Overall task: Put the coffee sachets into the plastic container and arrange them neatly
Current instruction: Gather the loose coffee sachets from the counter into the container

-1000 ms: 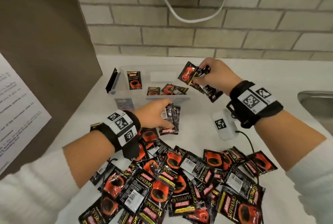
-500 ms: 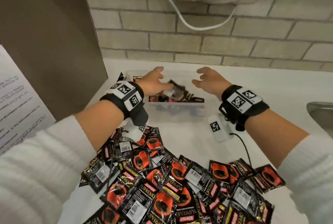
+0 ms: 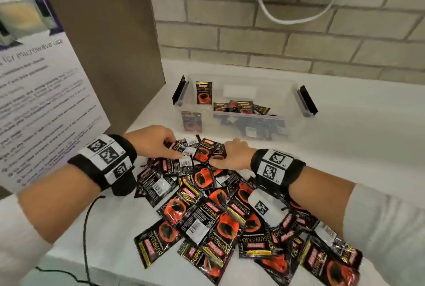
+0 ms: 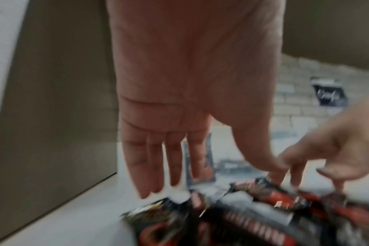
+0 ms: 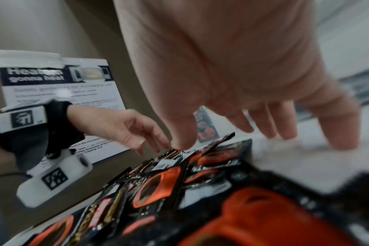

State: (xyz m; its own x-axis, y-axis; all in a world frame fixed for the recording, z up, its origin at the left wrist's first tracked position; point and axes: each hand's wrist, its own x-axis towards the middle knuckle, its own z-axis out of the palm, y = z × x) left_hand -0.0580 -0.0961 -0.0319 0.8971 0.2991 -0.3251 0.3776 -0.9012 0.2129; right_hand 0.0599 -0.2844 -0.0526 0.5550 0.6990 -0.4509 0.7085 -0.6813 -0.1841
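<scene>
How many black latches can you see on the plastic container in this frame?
2. The left latch hangs at the plastic container's left end and the right latch at its right end, both swung outward. None seems hidden.

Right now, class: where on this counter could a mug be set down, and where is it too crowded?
Bare counter lies right of the plastic container, and behind it toward the brick wall. The sachet pile, under the left hand and right hand, is crowded.

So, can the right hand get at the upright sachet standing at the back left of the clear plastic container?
Probably yes: the clear plastic container has no lid, and nothing stands between the right hand and the upright black-and-red sachet.
</scene>
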